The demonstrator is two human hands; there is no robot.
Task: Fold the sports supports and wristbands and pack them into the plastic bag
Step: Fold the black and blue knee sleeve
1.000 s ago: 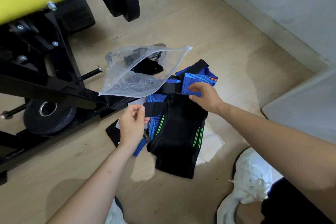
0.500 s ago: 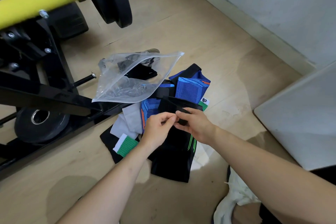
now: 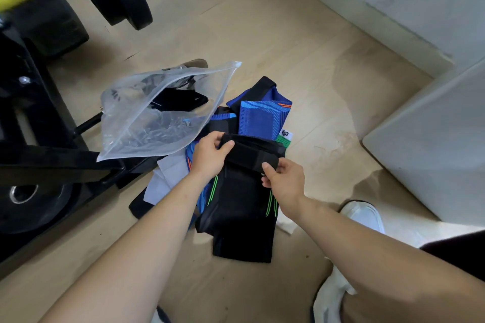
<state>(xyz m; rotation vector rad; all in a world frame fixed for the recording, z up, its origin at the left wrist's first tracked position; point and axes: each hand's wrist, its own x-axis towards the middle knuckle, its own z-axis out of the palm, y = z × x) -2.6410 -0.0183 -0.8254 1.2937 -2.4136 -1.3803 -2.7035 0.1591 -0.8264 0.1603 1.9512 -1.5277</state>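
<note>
A black strap (image 3: 252, 155) is stretched between my two hands above a pile of supports on the floor. My left hand (image 3: 210, 157) grips its left end and my right hand (image 3: 284, 178) pinches its right end. Under it lies a black support with green stripes (image 3: 241, 217). A folded blue support (image 3: 262, 119) rests just beyond. The clear plastic bag (image 3: 157, 118) lies open to the left with a dark item inside (image 3: 181, 99).
A black and yellow weight machine (image 3: 39, 126) with weight plates (image 3: 26, 207) stands at the left. A white box (image 3: 433, 144) sits at the right, by the wall. My white shoes (image 3: 362, 215) are at the lower right. Grey and white cloth pieces (image 3: 168, 176) lie under the pile.
My hands came together over the pile, took hold of the black strap, then drew apart, pulling it out flat between them. The view has shifted closer to the pile.
</note>
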